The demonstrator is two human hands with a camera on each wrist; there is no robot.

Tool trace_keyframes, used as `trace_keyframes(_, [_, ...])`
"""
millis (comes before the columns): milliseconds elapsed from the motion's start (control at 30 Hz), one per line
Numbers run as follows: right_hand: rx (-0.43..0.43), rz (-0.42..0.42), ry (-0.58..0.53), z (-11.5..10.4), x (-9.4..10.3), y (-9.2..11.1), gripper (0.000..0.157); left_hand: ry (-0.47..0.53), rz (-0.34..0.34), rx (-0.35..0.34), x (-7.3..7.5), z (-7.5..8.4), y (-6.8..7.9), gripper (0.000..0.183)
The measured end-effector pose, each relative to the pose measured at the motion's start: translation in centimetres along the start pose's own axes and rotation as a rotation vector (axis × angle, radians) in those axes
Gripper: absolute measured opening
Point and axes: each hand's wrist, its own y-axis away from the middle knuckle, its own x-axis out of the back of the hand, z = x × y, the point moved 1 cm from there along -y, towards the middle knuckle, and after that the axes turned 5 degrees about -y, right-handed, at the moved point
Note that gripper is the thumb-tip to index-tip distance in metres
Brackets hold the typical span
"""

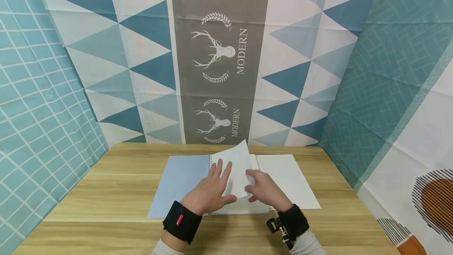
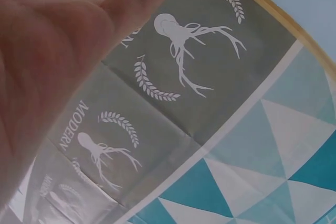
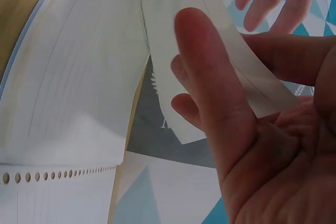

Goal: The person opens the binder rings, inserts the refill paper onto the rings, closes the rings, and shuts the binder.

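A notebook with a blue cover [image 1: 184, 176] and a row of punched holes [image 3: 39, 176] lies spread on the table. One white page [image 1: 238, 160] rises from it, its upper corner lifted. My right hand [image 1: 267, 187] holds this page at its right edge, with the sheet [image 3: 173, 98] passing between its digits in the right wrist view. The left hand [image 1: 209, 192] is over the left part of the page with straight, spread fingers; whether it touches the paper cannot be told. In the left wrist view, part of the left hand [image 2: 58, 45] shows, holding nothing visible.
A white sheet [image 1: 286, 180] lies flat at the notebook's right. The wooden table [image 1: 124, 192] extends to both sides and toward me. A patterned cloth backdrop [image 1: 219, 89] rises behind its far edge, with tiled-pattern cloth [image 1: 39, 101] on the left.
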Motion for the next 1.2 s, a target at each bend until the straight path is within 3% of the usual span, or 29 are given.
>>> trace_keyframes(233, [-0.063, -0.066, 0.099, 0.5, 0.7, 0.2, 0.06, 0.017, -0.023, 0.024, -0.2, -0.4, -0.1, 0.092])
trace_keyframes(667, [-0.111, -0.09, 0.047, 1.1, 1.0, 0.4, 0.063, 0.049, -0.103, 0.09, -1.2, -1.1, -0.5, 0.085])
trace_keyframes(967, [-0.029, -0.095, -0.177, 0.9, 1.6, 0.1, 0.064, 0.056, -0.101, 0.102, -1.0, -1.7, -0.4, 0.082])
trace_keyframes(1200, [-0.032, -0.107, -0.232, 0.7, 1.7, 0.0, 0.066, 0.046, -0.094, 0.105, -0.8, -1.5, -0.4, 0.083])
